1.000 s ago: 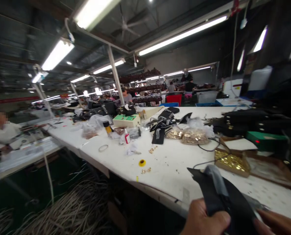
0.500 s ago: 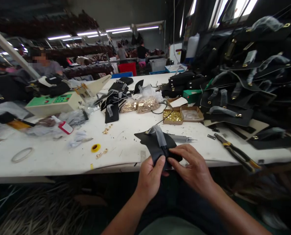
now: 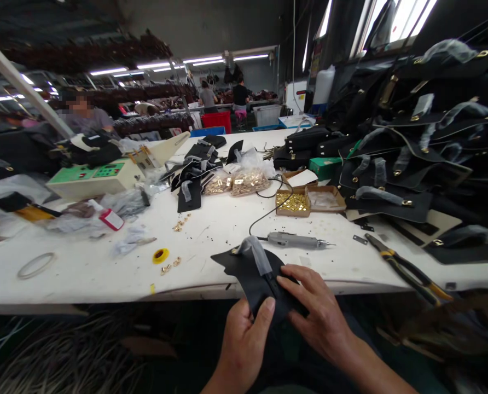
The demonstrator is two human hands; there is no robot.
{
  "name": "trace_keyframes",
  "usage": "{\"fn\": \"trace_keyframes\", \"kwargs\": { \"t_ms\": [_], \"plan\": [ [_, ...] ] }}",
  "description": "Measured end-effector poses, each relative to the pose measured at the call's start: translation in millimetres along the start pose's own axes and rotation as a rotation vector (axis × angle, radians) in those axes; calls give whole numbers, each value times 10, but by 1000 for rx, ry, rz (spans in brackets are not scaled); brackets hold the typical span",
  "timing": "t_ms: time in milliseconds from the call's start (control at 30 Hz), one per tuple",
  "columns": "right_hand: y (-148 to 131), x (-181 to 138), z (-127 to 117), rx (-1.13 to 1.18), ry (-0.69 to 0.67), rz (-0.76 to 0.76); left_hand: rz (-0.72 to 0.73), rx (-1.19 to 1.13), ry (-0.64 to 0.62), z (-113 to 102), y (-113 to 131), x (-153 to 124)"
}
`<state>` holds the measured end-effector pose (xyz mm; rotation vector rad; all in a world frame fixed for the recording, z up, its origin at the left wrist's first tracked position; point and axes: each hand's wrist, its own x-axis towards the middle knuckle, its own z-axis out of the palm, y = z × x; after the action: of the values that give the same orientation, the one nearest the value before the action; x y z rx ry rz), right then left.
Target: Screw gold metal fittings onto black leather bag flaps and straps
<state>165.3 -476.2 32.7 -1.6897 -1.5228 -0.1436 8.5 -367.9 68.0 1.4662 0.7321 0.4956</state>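
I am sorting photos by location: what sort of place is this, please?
Probably a bag workshop: piled black pieces with handles, a power screwdriver and a box of gold-coloured parts suggest it.

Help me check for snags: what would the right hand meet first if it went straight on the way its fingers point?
The right hand would meet the black piece it touches, then probably the plastic-wrapped strap, though depth is unclear.
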Motion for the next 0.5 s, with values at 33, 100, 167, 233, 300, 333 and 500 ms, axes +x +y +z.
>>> {"fn": "trace_keyframes", "kwargs": {
  "t_ms": [33, 100, 167, 233, 300, 333, 500],
  "plan": [
    [-3, -2, 5, 15, 17, -19, -10, -11, -14, -5, 12, -37],
    [-25, 22, -21, 65, 56, -58, -7, -28, -16, -14, 51, -102],
    [-71, 75, -88, 142, 77, -95, 45, -54, -14, -30, 91, -157],
    [-138, 139, -172, 233, 81, -120, 148, -58, -18, -61, 110, -210],
    [-214, 191, -250, 305, 81, -96, 269, -17, 17, -106, 111, -260],
    [-248, 208, -282, 329, 87, -53, 331, 21, 67, -133, 110, -283],
    [-334, 211, -365, 510, 71, 506, 551, 382, 414, -246, 142, -349]
  ]
}}
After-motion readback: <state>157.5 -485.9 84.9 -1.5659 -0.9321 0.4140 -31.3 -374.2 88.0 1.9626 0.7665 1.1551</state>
